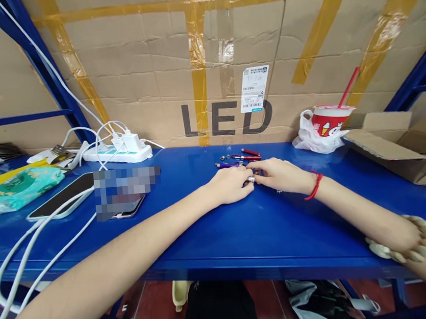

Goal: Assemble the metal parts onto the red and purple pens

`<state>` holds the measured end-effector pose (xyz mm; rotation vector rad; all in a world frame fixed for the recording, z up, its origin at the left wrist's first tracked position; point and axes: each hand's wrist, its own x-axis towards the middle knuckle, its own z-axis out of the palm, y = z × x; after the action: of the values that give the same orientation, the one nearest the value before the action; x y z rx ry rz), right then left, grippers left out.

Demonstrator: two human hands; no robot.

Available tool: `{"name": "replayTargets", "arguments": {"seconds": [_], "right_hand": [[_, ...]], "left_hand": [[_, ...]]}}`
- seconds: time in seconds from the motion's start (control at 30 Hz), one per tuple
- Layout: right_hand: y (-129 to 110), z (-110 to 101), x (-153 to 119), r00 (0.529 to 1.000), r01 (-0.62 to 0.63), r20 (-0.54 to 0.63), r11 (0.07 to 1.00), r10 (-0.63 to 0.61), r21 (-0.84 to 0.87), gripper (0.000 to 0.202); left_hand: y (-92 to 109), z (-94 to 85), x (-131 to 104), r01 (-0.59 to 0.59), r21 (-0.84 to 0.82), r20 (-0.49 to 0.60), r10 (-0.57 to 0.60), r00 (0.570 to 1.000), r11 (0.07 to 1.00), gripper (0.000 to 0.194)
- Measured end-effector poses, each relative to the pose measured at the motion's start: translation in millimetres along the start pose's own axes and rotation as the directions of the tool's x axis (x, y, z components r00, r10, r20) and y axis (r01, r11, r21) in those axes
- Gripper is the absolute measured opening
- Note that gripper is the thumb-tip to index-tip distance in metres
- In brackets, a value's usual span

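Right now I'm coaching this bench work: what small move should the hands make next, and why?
Probably lift the small silver part clear of the shelf. The left hand and right hand meet around it, fingertips pinching, while pen pieces lie just behind. Whether it is fully gripped is too small to tell.

"LED" in large dark letters on the cardboard sheet (155, 85).

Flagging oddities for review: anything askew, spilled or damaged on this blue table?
Nothing spilled or damaged. The white cables trail loosely over the table edge, and the small pen parts lie scattered beyond both hands, left hand and right hand.
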<state>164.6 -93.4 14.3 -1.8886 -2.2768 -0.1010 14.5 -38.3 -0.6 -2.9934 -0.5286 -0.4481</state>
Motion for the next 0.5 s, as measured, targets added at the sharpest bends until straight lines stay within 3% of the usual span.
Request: {"name": "replayTargets", "arguments": {"seconds": [0.5], "right_hand": [[-2.7,-1.4,-1.6,1.000,-0.002,0.030,0.996,0.005,-0.091,0.019]], "left_hand": [[-2.8,3.6,0.5,-0.025,-0.011,-0.028,0.025,0.999,1.000,0.023]]}}
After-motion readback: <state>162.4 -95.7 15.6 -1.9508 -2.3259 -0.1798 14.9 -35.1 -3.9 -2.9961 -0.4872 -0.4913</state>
